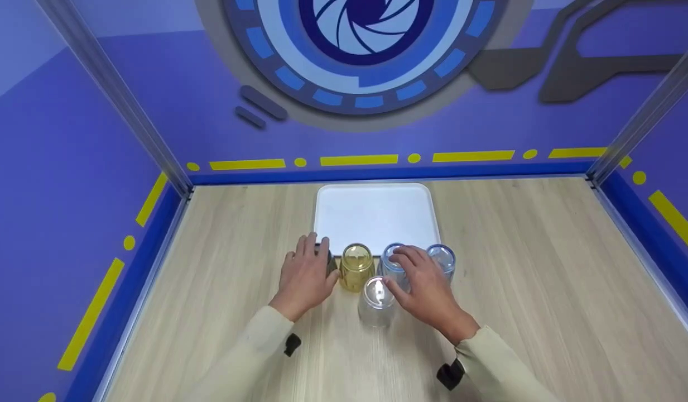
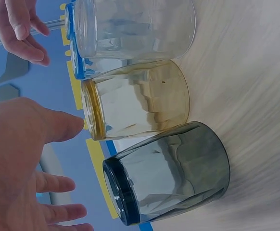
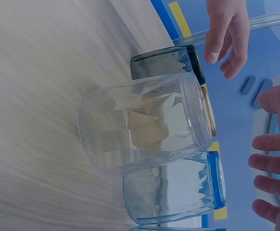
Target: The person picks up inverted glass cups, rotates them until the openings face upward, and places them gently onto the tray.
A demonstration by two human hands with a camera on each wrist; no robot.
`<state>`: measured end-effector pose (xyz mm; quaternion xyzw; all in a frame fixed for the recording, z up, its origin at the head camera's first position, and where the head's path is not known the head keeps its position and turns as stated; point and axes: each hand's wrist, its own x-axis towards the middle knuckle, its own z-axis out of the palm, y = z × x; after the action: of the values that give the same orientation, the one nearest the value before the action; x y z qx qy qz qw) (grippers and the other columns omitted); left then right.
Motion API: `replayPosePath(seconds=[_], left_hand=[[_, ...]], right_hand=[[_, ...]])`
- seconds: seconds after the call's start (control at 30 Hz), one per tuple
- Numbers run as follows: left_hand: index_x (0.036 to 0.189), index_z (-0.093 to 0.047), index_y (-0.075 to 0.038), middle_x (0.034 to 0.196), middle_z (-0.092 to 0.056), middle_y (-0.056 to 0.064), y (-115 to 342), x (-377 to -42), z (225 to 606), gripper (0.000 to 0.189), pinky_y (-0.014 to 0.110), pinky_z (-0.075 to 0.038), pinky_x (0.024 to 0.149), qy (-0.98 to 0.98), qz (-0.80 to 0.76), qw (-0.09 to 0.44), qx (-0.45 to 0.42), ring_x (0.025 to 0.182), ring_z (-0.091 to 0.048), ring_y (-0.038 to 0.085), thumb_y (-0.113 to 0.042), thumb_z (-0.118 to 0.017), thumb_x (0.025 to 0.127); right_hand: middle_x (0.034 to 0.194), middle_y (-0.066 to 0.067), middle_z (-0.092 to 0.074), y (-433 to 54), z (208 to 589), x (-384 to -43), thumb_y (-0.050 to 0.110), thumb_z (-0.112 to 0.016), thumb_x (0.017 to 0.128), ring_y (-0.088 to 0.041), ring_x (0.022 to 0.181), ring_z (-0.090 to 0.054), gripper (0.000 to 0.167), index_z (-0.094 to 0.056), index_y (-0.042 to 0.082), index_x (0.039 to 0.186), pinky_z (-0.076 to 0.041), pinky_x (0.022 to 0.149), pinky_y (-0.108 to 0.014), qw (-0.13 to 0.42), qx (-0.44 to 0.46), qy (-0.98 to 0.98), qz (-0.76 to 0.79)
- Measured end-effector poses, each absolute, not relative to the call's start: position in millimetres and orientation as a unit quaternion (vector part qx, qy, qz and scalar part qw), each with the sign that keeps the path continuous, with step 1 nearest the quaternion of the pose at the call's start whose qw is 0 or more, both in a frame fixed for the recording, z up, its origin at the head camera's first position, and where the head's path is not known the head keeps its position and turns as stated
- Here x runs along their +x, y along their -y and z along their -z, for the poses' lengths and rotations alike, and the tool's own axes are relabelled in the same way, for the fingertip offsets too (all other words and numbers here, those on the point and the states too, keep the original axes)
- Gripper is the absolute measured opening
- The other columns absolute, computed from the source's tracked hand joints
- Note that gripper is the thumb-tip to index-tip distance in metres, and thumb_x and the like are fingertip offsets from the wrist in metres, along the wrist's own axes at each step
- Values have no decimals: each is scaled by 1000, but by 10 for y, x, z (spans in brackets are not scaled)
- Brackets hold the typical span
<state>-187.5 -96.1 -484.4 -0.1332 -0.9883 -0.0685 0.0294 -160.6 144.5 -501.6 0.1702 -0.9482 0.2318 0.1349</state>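
Several tumblers stand upside down on the wooden table. My left hand (image 1: 304, 276) is over the dark grey glass (image 2: 178, 168); in the left wrist view its spread fingers are apart from that glass. Beside the grey one is a yellow glass (image 1: 357, 273). My right hand (image 1: 427, 293) hovers above a blue glass (image 3: 178, 192), partly covering it in the head view. A second blue glass (image 1: 444, 257) stands at the right end of the row. Nearest the body is a clear glass (image 1: 377, 307), close to the right thumb. Neither hand holds anything.
A white tray (image 1: 377, 218) lies behind the row of glasses, by the back wall. Blue-purple panels with yellow dashes (image 1: 359, 161) enclose the table (image 1: 237, 234) at the back and both sides.
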Motion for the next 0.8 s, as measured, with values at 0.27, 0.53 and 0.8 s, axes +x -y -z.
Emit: replayPosePath(seconds=[0.27,0.53,0.8], left_hand=[[146,-40,-5,149,-37,23,982,-1893,4874,68,54,-42,102,989,68,28,-129,139,-35,38,-44,-59,93],[147,-38,-6,151,-35,23,994,-1916,4904,69,53,-41,103,990,73,14,-124,140,-33,38,-44,-58,93],[146,-39,-6,151,-35,23,1025,-1957,4958,68,53,-43,101,990,74,14,-120,140,-34,38,-43,-59,93]], right_hand=[[129,-4,-59,-1434,5030,-1595,41,-67,89,-26,127,-49,41,-63,13,119,-39,107,-56,139,177,945,-238],[126,-3,-60,-1418,5047,-1594,40,-67,89,-24,125,-51,39,-63,14,118,-40,107,-51,143,182,944,-237],[122,-2,-62,-1417,5084,-1592,36,-69,88,-24,121,-53,37,-64,12,115,-41,105,-51,160,192,936,-247]])
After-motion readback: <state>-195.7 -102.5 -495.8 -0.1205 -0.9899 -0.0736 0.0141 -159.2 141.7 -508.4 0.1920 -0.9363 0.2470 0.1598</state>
